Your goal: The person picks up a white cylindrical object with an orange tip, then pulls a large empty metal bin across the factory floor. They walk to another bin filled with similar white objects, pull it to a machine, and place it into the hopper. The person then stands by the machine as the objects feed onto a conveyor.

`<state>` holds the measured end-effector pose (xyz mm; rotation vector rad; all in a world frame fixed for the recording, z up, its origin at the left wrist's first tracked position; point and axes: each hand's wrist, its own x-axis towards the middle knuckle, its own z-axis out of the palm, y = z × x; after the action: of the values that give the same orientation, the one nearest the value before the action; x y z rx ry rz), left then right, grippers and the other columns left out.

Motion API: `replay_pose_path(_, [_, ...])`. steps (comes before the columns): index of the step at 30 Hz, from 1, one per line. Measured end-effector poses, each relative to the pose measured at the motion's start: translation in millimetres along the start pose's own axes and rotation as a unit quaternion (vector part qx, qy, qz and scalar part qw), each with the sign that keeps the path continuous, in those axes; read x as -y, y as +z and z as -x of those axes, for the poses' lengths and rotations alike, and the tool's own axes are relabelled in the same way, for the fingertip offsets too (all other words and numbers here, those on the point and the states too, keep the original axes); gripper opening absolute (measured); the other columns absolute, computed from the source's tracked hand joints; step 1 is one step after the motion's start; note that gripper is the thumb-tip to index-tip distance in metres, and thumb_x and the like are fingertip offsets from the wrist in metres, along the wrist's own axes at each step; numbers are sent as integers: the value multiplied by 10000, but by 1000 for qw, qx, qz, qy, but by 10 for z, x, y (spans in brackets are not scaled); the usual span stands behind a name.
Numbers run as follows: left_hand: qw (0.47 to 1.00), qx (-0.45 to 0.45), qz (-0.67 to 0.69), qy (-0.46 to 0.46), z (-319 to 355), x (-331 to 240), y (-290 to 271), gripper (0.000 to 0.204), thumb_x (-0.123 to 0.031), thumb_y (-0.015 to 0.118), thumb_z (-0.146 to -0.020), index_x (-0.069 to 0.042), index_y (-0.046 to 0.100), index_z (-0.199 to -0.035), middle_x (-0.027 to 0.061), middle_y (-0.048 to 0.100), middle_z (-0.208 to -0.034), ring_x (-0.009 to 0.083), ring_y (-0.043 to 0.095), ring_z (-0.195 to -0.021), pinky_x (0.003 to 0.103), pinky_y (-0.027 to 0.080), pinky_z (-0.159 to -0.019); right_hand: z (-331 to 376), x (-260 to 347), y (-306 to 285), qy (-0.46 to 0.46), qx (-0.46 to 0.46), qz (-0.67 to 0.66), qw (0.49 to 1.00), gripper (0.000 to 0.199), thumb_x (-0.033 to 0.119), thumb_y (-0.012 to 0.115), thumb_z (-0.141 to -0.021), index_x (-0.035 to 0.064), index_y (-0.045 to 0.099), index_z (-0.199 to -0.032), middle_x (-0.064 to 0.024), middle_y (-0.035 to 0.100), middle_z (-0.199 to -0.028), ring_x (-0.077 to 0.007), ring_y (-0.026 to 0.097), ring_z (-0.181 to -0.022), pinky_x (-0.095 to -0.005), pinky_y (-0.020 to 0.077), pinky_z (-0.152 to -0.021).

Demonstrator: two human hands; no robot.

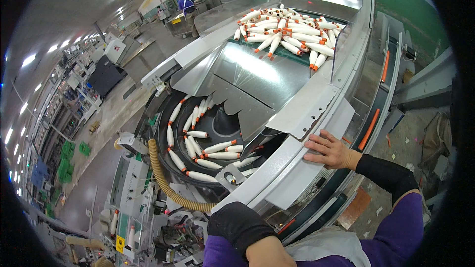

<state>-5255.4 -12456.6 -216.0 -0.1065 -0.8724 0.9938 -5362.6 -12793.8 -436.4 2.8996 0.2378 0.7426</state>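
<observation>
The right hand [329,151] is lying flat on the grey metal rim [292,168] of a big machine, with its fingers spread wide and holding nothing. A black sleeve [388,173] is covering the arm behind it, and a purple sleeve [401,232] is showing nearer to the person. The left hand [269,253] is sitting low at the near edge, just past a black cuff [237,222]. Only a small part of it is showing, so I cannot tell if it is open or closed, or if it is holding anything. Just left of the right hand, a round black bowl [166,155] is sitting inside the machine. White spools [217,147] with orange tips are lying all around the bottom of this bowl, some near the right hand and some on the far left side. Shiny metal plates [257,76] are sloping down into the bowl from the far side. Farther away, at the top of the slope, a big pile of spools [287,32] of the same kind is lying in a heap. A tan ribbed hose [166,185] is curving around the near left side of the bowl. Orange bars [370,128] are showing on the right side of the machine. Far away on the left, a person in blue [186,4] is standing by a grey cart [180,23], and long rows of machines [64,118] are running along the grey floor.
</observation>
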Motion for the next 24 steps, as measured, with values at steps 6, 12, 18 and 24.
replay_pose_path(6, [998,14,17,-50,67,148,169,390,-116,426,-1089,32,528,-1436,172,573,-1457,315,501,-1388,529,339,-1202,-30,-15,2,-4,-2,14,1000,727,70,738,-811,312,552,-1471,-58,458,-1607,-274,380,-1524,-524,198,-1293])
replay_pose_path(12, [999,-7,52,15,-60,109,46,375,-67,457,-1074,52,533,-1421,182,556,-1474,340,489,-1396,542,345,-1205,-23,-19,38,-4,7,11,1000,715,60,728,-792,303,577,-1447,-60,475,-1588,-282,392,-1514,-536,194,-1289])
replay_pose_path(18, [1000,-10,14,21,25,61,-19,378,-71,481,-1065,55,538,-1417,182,553,-1473,345,498,-1376,557,361,-1178,-29,-22,118,-4,-11,-3,1000,717,32,698,-785,300,584,-1440,-67,476,-1585,-281,395,-1512,-540,182,-1290])
replay_pose_path(24, [999,-28,-15,24,155,61,-58,374,-78,471,-1072,47,548,-1416,183,565,-1463,335,514,-1366,525,362,-1176,-24,-37,169,-14,-19,16,1000,752,16,675,-784,301,555,-1470,-74,453,-1606,-278,373,-1527,-531,132,-1304])
